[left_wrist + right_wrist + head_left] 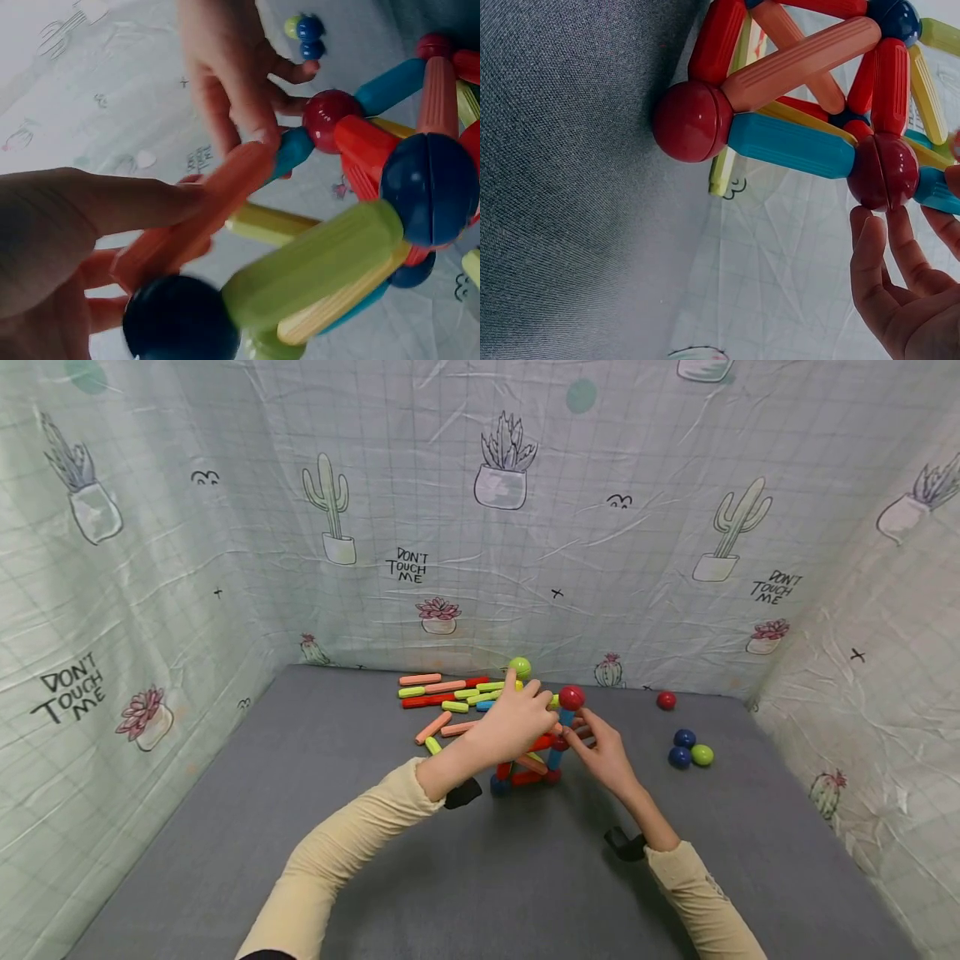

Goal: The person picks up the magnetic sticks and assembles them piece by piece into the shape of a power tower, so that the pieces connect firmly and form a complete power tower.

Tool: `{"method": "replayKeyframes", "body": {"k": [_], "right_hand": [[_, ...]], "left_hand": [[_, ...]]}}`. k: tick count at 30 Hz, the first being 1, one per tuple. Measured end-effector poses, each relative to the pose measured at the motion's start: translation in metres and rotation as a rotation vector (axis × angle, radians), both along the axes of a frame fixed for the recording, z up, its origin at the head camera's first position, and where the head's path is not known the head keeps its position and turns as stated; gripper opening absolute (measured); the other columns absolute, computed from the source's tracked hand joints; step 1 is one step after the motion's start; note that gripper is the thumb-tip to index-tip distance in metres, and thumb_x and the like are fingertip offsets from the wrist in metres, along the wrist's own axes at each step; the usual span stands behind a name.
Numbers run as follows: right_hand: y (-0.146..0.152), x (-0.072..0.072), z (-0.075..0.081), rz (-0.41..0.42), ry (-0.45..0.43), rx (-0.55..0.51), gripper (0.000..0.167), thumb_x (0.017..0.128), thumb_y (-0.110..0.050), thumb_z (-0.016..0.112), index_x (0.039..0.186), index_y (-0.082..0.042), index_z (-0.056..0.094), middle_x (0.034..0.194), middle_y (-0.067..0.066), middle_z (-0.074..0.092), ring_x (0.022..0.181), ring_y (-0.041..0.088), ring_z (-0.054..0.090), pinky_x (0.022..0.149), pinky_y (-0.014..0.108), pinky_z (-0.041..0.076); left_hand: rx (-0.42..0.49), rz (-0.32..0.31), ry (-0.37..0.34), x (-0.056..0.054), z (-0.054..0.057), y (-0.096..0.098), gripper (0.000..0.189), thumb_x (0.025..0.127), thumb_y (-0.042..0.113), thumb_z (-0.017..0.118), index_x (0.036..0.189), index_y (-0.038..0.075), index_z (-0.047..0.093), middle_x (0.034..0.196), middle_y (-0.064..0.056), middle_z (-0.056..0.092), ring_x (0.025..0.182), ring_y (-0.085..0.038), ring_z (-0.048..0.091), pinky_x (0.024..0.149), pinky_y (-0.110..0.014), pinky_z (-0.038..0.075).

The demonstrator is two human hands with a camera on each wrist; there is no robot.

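A frame of magnetic sticks and balls stands on the grey table, with a red ball (pixel 572 697) and a light green ball (pixel 520 667) at its top. My left hand (pixel 517 722) pinches an orange stick (pixel 217 202) between thumb and fingers, beside a dark blue ball (pixel 181 319) joined to a green stick (pixel 315 262). At the right side of the frame, my right hand (pixel 606 756) grips an upright blue stick (pixel 294 151). Its other fingertips touch the red ball (pixel 885 172) below that stick. My left hand hides part of the frame in the head view.
Loose sticks (pixel 431 700) in red, orange, green and blue lie left of and behind the frame. To the right sit two dark blue balls (pixel 680 757), a green ball (pixel 702 755) and a red ball (pixel 666 700). A printed curtain (pixel 450 527) encloses the table's back and sides.
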State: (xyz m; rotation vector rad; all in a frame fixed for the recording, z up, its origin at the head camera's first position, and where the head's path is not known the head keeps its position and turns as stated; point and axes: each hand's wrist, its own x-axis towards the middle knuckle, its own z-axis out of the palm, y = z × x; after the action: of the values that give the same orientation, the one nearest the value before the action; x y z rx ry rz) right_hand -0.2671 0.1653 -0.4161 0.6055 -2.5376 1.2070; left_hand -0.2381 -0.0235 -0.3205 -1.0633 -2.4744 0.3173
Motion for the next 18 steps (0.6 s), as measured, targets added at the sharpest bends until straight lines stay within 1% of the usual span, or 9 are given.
{"method": "replayKeyframes", "body": {"k": [2, 6, 9, 12, 15, 18], "right_hand": [[0.0, -0.001, 0.0, -0.003, 0.0, -0.004, 0.029, 0.09, -0.025, 0.052, 0.114, -0.007, 0.052, 0.097, 0.015, 0.06, 0.081, 0.027, 0.063, 0.066, 0.038, 0.052], [0.0, -0.001, 0.001, -0.003, 0.007, -0.012, 0.031, 0.09, -0.026, 0.052, 0.115, -0.007, 0.052, 0.096, 0.014, 0.06, 0.08, 0.026, 0.063, 0.066, 0.037, 0.052], [0.0, -0.002, -0.001, -0.003, 0.004, -0.015, 0.033, 0.09, -0.025, 0.052, 0.118, -0.007, 0.052, 0.097, 0.014, 0.06, 0.08, 0.025, 0.063, 0.064, 0.034, 0.051], [0.001, -0.003, -0.002, -0.003, 0.005, -0.014, 0.033, 0.09, -0.024, 0.053, 0.118, -0.007, 0.051, 0.096, 0.014, 0.06, 0.079, 0.025, 0.063, 0.063, 0.033, 0.051], [0.001, -0.003, -0.003, -0.003, 0.006, -0.012, 0.032, 0.09, -0.025, 0.052, 0.117, -0.007, 0.052, 0.096, 0.014, 0.06, 0.079, 0.025, 0.063, 0.064, 0.033, 0.051], [0.003, -0.003, -0.004, -0.002, -0.001, -0.002, 0.033, 0.09, -0.025, 0.053, 0.116, -0.005, 0.052, 0.098, 0.015, 0.06, 0.08, 0.025, 0.063, 0.065, 0.034, 0.051]], "left_hand": [[-0.031, 0.017, 0.001, -0.003, -0.003, 0.003, 0.054, 0.063, 0.067, 0.062, 0.096, 0.025, 0.069, 0.098, 0.003, 0.063, 0.094, -0.017, 0.049, 0.092, -0.048, 0.031], [-0.057, 0.051, -0.012, -0.009, -0.011, 0.006, 0.055, 0.061, 0.07, 0.061, 0.094, 0.027, 0.07, 0.101, 0.004, 0.065, 0.096, -0.019, 0.05, 0.093, -0.05, 0.03], [-0.051, 0.069, -0.026, -0.012, -0.015, 0.006, 0.056, 0.06, 0.071, 0.06, 0.093, 0.028, 0.07, 0.1, 0.005, 0.067, 0.095, -0.02, 0.05, 0.095, -0.053, 0.028], [-0.029, 0.072, -0.033, -0.014, -0.017, 0.006, 0.054, 0.061, 0.07, 0.06, 0.093, 0.028, 0.07, 0.097, 0.006, 0.068, 0.095, -0.02, 0.049, 0.095, -0.054, 0.028], [0.037, 0.059, -0.015, -0.013, -0.018, 0.002, 0.042, 0.072, 0.058, 0.06, 0.098, 0.027, 0.067, 0.096, 0.005, 0.066, 0.097, -0.021, 0.049, 0.095, -0.056, 0.029], [0.177, 0.064, -0.012, -0.011, -0.019, -0.007, 0.038, 0.078, 0.045, 0.063, 0.111, 0.025, 0.061, 0.102, 0.004, 0.062, 0.098, -0.021, 0.049, 0.093, -0.053, 0.031]]}}
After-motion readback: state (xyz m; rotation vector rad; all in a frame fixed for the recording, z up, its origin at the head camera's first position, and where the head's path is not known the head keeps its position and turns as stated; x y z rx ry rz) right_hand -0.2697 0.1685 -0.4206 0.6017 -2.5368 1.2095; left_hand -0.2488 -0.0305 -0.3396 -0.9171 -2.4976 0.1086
